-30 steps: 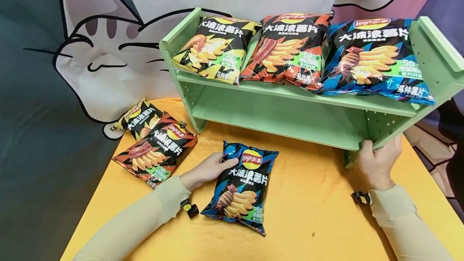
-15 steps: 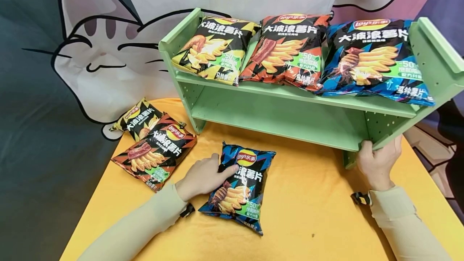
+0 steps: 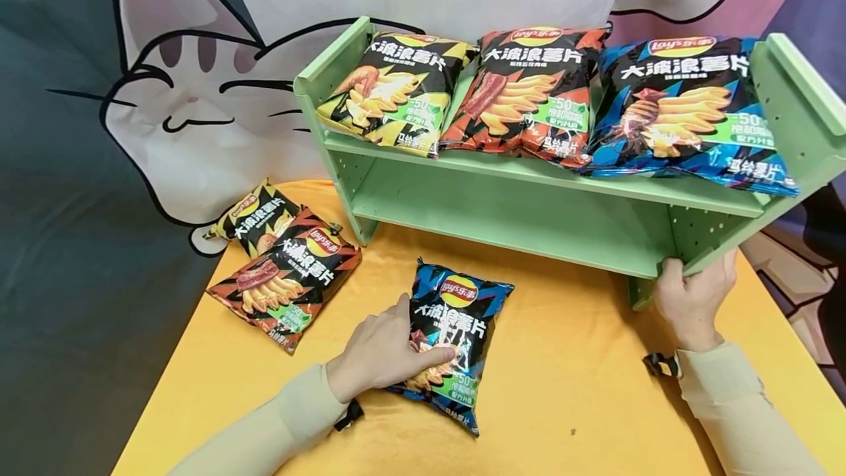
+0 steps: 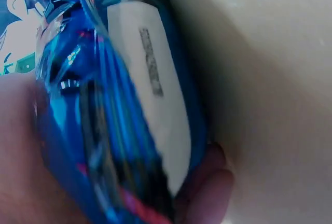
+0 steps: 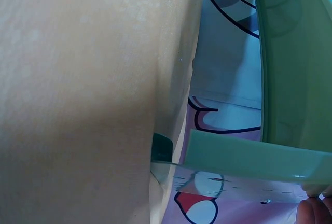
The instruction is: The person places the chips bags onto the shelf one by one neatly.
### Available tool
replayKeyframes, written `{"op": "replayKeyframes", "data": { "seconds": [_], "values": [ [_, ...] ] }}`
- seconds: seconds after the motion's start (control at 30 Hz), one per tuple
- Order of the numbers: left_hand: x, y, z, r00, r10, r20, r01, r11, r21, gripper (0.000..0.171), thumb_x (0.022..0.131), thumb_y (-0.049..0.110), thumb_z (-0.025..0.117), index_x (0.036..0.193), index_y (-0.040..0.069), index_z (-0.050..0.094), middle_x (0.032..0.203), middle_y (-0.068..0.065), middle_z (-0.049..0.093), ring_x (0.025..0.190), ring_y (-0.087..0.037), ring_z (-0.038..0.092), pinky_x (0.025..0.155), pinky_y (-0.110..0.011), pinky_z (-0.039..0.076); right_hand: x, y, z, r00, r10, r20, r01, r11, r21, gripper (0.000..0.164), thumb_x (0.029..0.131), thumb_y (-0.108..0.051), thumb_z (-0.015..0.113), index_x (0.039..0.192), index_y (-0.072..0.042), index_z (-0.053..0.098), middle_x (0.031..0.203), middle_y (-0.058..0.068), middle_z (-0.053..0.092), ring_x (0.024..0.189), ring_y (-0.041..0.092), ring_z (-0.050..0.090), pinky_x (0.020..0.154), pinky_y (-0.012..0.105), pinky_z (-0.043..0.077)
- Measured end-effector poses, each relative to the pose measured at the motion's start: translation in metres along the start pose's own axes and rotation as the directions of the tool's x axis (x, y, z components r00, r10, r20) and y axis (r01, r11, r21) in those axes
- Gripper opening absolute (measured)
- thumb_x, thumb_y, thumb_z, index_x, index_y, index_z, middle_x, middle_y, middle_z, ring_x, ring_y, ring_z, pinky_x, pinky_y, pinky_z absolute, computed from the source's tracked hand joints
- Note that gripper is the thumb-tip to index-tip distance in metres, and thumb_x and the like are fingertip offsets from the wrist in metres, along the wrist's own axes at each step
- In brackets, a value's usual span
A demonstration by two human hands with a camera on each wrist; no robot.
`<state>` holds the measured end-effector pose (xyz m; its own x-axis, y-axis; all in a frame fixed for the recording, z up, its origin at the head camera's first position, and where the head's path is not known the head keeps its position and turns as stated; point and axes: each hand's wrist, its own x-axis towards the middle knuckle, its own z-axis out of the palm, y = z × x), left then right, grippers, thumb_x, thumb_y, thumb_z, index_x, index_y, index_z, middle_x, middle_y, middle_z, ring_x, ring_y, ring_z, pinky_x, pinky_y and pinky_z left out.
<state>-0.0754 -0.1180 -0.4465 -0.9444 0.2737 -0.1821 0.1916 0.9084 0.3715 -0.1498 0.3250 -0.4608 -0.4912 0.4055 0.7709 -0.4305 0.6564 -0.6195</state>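
Note:
My left hand [image 3: 386,351] grips a blue-and-black potato chip bag [image 3: 474,325] by its left side, thumb across the front. In the left wrist view, fingertips [image 4: 210,193] curl under the bag [image 4: 98,105], close over the table. My right hand [image 3: 697,300] holds the lower right corner of a green two-tier shelf [image 3: 509,211], thumb on the inner side. The right wrist view shows the shelf's edge [image 5: 249,151] and a few fingers [image 5: 314,211] at it. Several chip bags line the top tier: yellow [image 3: 390,90], red [image 3: 522,90] and blue [image 3: 690,109].
At the left of the yellow-covered table [image 3: 562,388], a red chip bag [image 3: 287,278] overlaps a yellow chip bag [image 3: 258,215]. A backdrop with a cartoon cat [image 3: 192,109] hangs behind the shelf and table.
My left hand has slid down the blue bag's left side, from near its top corner to its lower half. The bag has barely shifted. The right hand stays on the shelf.

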Motion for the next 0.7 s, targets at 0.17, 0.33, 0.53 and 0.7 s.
{"op": "replayKeyframes", "data": {
  "seconds": [0.17,0.33,0.53,0.7],
  "values": [
    [0.003,0.004,0.007,1.000,0.008,0.010,-0.007,0.998,-0.068,0.138,0.070,0.101,0.048,0.164,0.003,0.026,0.156,-0.018,0.051,0.110,-0.034,0.072,0.089,-0.051,0.059,-0.001,0.001,-0.001,1.000,-0.005,-0.001,0.005,1.000,-0.005,0.072,0.069,-0.009,0.040,0.135,-0.019,0.067,0.119,-0.025,0.053,0.097,0.001,0.040,0.086,0.022,0.023],
    [0.005,0.008,0.010,1.000,0.031,0.000,-0.031,0.984,-0.174,0.129,0.071,0.091,0.064,0.164,0.010,0.027,0.151,-0.015,0.057,0.113,-0.035,0.070,0.092,-0.057,0.056,0.000,0.001,-0.001,1.000,-0.006,0.000,0.006,1.000,-0.015,0.070,0.069,-0.009,0.040,0.133,-0.021,0.067,0.118,-0.026,0.052,0.096,0.001,0.039,0.086,0.022,0.023],
    [0.006,0.010,0.010,0.996,0.085,0.039,-0.067,0.940,-0.334,0.120,0.071,0.080,0.076,0.163,0.018,0.029,0.118,-0.005,0.072,0.107,-0.023,0.069,0.097,-0.052,0.055,0.001,0.001,-0.001,1.000,-0.004,-0.004,0.004,1.000,-0.018,0.071,0.069,-0.009,0.040,0.133,-0.018,0.068,0.117,-0.025,0.051,0.095,0.001,0.039,0.085,0.022,0.022],
    [0.001,0.012,0.004,0.986,0.136,0.099,-0.084,0.905,-0.416,0.114,0.074,0.076,0.078,0.162,0.024,0.028,0.076,0.010,0.067,0.067,-0.011,0.064,0.083,-0.037,0.054,0.000,0.001,0.000,1.000,-0.004,-0.001,0.004,1.000,-0.023,0.070,0.068,-0.009,0.040,0.132,-0.015,0.068,0.116,-0.025,0.050,0.093,0.003,0.038,0.083,0.023,0.021]
  ]
}}
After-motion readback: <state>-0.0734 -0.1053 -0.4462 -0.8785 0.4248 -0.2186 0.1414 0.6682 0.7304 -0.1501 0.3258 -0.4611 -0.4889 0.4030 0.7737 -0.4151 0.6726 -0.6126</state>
